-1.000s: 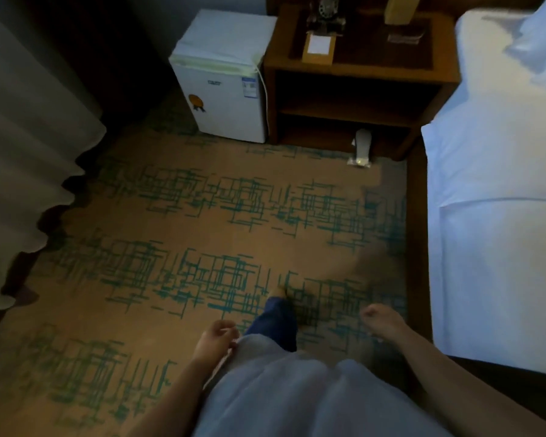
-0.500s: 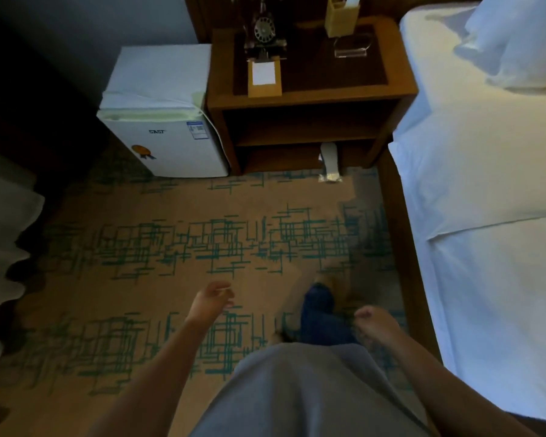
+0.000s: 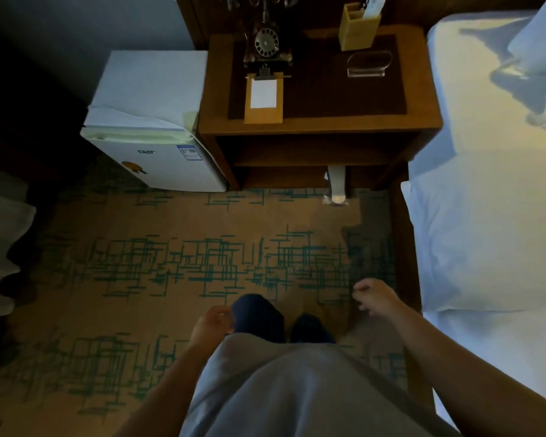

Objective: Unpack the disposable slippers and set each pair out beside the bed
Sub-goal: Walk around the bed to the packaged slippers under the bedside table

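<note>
A white pair of slippers in a clear plastic wrapper (image 3: 336, 186) stands on end against the bottom shelf of the wooden nightstand (image 3: 319, 127), its lower end on the carpet. The bed (image 3: 492, 190) with white sheets fills the right side. My left hand (image 3: 213, 323) hangs low by my left knee, fingers loosely curled, holding nothing. My right hand (image 3: 374, 296) hangs beside the bed frame, fingers curled in, also holding nothing. Both hands are well short of the slippers.
A small white fridge (image 3: 152, 127) stands left of the nightstand. On the nightstand top sit a rotary phone (image 3: 267, 42), a notepad on a clipboard (image 3: 263, 97), a yellow holder (image 3: 358, 26) and a clear stand (image 3: 368, 64). A pale curtain (image 3: 0, 257) hangs at left. Patterned carpet (image 3: 177, 257) lies ahead.
The view has moved closer to the nightstand and fridge, which now sit larger and nearer. My hands have swung with the walk; the right one has risen slightly beside the bed.
</note>
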`<state>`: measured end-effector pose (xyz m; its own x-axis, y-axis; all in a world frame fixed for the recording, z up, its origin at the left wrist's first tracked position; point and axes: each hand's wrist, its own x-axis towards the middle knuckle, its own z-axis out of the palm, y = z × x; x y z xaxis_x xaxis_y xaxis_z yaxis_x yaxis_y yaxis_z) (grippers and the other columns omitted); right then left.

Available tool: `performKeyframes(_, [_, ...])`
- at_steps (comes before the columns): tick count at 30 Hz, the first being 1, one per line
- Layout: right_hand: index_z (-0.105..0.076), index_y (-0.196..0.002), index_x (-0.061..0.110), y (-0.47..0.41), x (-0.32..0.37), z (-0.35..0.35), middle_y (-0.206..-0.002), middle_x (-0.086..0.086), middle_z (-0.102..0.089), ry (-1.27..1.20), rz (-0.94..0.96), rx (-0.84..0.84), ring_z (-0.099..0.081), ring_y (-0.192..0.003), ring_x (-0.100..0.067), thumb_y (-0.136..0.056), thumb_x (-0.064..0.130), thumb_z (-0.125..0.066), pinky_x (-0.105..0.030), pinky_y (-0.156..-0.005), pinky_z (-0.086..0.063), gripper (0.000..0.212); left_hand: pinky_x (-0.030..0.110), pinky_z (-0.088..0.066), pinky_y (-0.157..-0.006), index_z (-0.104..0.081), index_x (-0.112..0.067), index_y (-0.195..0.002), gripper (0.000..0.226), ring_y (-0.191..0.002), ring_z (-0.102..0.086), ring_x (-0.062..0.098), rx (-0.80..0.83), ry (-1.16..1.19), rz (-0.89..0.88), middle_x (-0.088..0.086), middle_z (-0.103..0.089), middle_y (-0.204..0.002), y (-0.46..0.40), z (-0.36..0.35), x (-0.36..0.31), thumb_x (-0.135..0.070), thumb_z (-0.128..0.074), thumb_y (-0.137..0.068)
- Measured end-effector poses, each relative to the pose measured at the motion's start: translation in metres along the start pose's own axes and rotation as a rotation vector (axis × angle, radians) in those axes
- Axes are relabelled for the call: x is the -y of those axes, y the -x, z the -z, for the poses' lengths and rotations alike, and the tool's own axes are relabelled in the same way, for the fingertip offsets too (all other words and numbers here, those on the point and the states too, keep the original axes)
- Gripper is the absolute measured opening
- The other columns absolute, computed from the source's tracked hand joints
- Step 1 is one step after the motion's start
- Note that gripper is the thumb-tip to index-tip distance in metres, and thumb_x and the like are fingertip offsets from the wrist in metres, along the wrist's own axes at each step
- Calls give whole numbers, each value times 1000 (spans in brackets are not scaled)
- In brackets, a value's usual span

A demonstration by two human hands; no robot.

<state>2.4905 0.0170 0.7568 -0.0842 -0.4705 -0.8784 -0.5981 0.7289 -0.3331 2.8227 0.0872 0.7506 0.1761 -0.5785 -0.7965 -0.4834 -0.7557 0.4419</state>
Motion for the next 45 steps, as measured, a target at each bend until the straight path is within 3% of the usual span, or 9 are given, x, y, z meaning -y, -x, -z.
performKeyframes(8, [-54,-122,5,-51,49,31,-116,-19,-61,-53,-83,-23,-60,-103,-30,-93,15,-53,-35,-83,-48,31,30,-42,-61,-53,-18,-63,29,-68,-54,22,114,-39,70,10,-57,-72,-68,22,-56,1,-52,-84])
performKeyframes(12, [-57,-119,1,-65,73,25,-108,-17,-60,-129,-133,-63,-54,-89,-21,-91,12,-54,-22,-62,-40,30,31,-41,-64,-49,-20,-61,34,-65,-48,15,213,-197,65,0,-50,-68,-102,59,-99,4,-49,-86])
performKeyframes(22, [-59,-108,1,-120,103,28,-76,-15,-61,-376,-245,-110,-57,-64,-27,-86,12,-60,-33,-61,-44,25,21,-41,-50,-49,-18,-59,36,-60,-48,16,135,-130,42,3,-49,-65,-223,88,-211,1,-45,-90])
performKeyframes(25, [-57,-115,4,-148,99,36,-82,-13,-60,-391,-274,-75,-57,-66,-22,-88,11,-57,-31,-60,-43,28,23,-46,-58,-61,-11,-87,8,-75,-59,23,102,-51,36,6,-60,-82,-254,72,-229,-9,-53,-88])
performKeyframes(28, [-55,-120,5,-188,89,47,-94,-13,-58,-378,-266,-41,-59,-73,-22,-90,11,-53,-34,-64,-44,30,34,-45,-77,-60,-14,-103,17,-89,-61,27,72,-25,45,8,-62,-96,-284,46,-233,-17,-55,-86])
performKeyframes(35, [-59,-116,5,-272,63,70,-96,-16,-62,-224,-219,35,-64,-89,-34,-89,15,-56,-37,-74,-48,29,20,-40,-50,-58,-8,-109,22,-52,-61,5,-18,133,181,11,-62,-85,-314,-32,-196,-6,-53,-88])
performKeyframes(39, [-53,-121,-5,-346,41,68,-113,-23,-58,-97,-203,112,-58,-103,-34,-93,14,-48,-37,-81,-47,34,19,-42,-46,-53,7,-114,25,-54,-59,12,41,137,267,12,-59,-79,-362,-88,-157,1,-49,-90])
performKeyframes(42, [-49,-126,-6,-414,22,56,-108,-23,-56,-114,-191,94,-53,-84,-32,-95,14,-45,-22,-61,-35,36,12,-42,-37,-51,8,-118,29,-58,-54,16,58,161,328,8,-55,-71,-419,-129,-131,4,-49,-89])
performKeyframes(45, [-45,-129,0,-479,6,37,-127,-19,-54,-215,-212,41,-54,-80,-27,-94,13,-50,-29,-67,-44,38,22,-39,-45,-51,5,-119,30,-49,-53,13,56,170,356,9,-55,-68,-486,-169,-108,1,-51,-89])
